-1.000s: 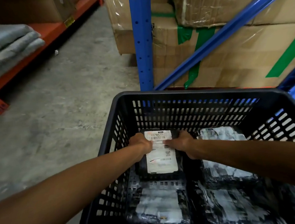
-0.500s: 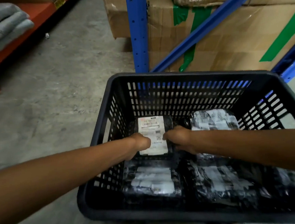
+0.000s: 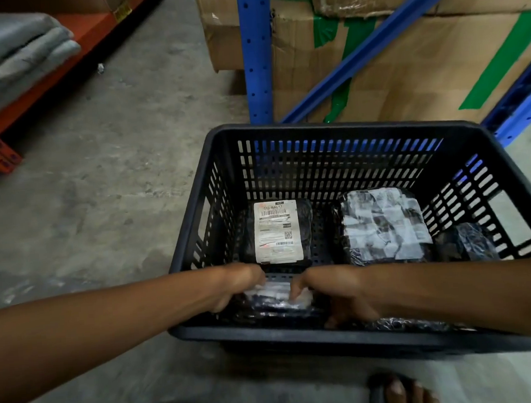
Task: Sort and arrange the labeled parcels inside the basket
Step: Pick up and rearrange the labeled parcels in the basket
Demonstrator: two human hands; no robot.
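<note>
A black slatted basket (image 3: 341, 125) stands on the concrete floor. A black parcel with a white label (image 3: 277, 232) lies flat at its far left, free of my hands. To its right lies a parcel with a crumpled label (image 3: 383, 223), and a small dark parcel (image 3: 466, 242) rests by the right wall. My left hand (image 3: 239, 283) and my right hand (image 3: 331, 288) both grip the near-left parcel (image 3: 278, 295), a black wrapped one with a shiny label, close to the front wall. Another dark parcel (image 3: 407, 323) lies under my right forearm, mostly hidden.
A blue rack upright (image 3: 254, 49) and diagonal brace stand just behind the basket, with taped cardboard boxes (image 3: 421, 61) behind them. An orange shelf (image 3: 38, 79) with folded grey cloth (image 3: 8, 59) is at the left. My feet (image 3: 400, 394) are below the basket.
Both hands let go of the white-labelled parcel, left at the far left, and drew back to grip the near-left parcel. The camera view pulled back.
</note>
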